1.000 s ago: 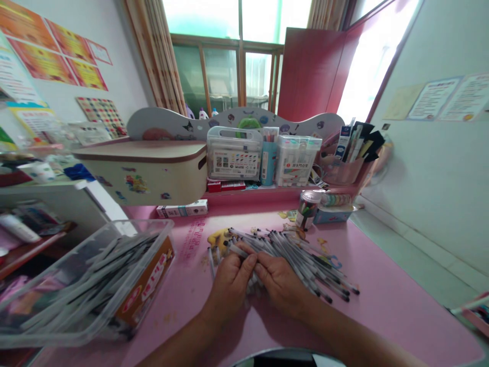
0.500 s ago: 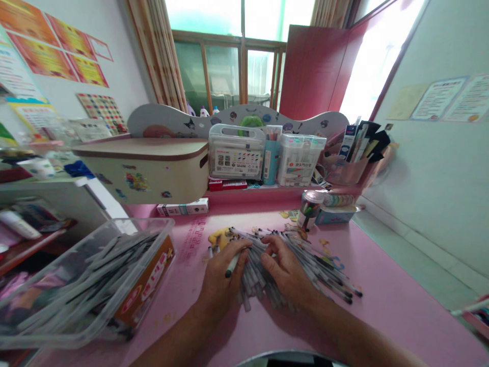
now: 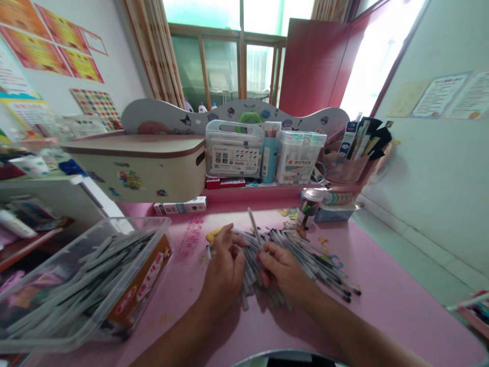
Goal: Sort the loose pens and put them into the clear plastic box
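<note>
A loose pile of grey, see-through pens (image 3: 309, 257), several with black ends, lies on the pink desk (image 3: 183, 311). Between thumb and fingers, my right hand (image 3: 284, 267) grips one pen (image 3: 252, 222), which sticks up over the pile with its tip leaning away. Just left of it, my left hand (image 3: 225, 262) hovers at the pile's left side, its fingers loosely bent and apart, with nothing visible in them. The pens under both hands are partly hidden.
On the left stands a clear plastic bin (image 3: 153, 224) full of similar pens. Behind the pile are a lidded storage box (image 3: 141, 173), a marker case (image 3: 235, 153), a white marker box (image 3: 300, 158) and a clear jar (image 3: 308, 206). A pink holder (image 3: 344, 168) stands at the back right.
The pen that lay in my left hand, dark end towards me, no longer shows there. My right hand now holds a pen raised above the pile, and my left fingers have loosened.
</note>
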A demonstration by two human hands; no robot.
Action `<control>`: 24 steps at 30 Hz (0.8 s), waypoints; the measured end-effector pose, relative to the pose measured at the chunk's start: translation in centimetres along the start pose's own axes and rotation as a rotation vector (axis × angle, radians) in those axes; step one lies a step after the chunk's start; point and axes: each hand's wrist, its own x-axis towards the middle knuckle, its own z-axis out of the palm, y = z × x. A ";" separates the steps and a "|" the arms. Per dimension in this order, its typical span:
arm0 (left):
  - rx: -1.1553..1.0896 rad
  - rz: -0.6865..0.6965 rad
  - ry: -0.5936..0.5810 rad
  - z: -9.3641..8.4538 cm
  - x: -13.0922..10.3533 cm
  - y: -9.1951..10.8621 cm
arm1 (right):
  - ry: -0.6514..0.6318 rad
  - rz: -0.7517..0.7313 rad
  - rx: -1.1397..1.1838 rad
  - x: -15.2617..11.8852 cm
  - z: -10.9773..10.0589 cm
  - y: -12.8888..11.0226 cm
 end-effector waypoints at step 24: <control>-0.944 -0.566 0.053 0.1 1.0 0.7 | 0.164 -0.026 -0.019 0.4 0.0 0.3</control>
